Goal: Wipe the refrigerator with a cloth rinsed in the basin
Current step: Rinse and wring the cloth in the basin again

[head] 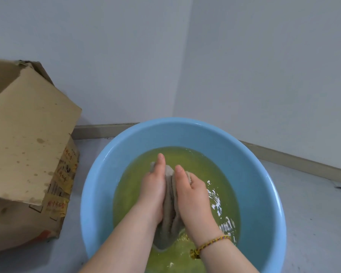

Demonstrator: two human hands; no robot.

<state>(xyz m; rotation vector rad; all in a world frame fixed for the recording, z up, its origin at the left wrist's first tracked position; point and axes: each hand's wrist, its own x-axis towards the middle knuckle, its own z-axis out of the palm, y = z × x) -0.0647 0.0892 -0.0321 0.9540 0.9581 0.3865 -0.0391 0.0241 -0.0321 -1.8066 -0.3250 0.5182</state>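
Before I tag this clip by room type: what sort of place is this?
Probably a bare room corner: two plain walls meet above a skirting board, a blue basin of yellowish water sits on the grey floor, and a stained cardboard box stands left.

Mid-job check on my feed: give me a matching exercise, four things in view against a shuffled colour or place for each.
Things:
1. basin
2. cloth
3. cardboard box
4. bracelet

Colour or place:
A. on the right wrist
B. light blue
C. on the floor, left of the basin
D. gripped between the left hand and right hand

Pairs: 1-B, 2-D, 3-C, 4-A.
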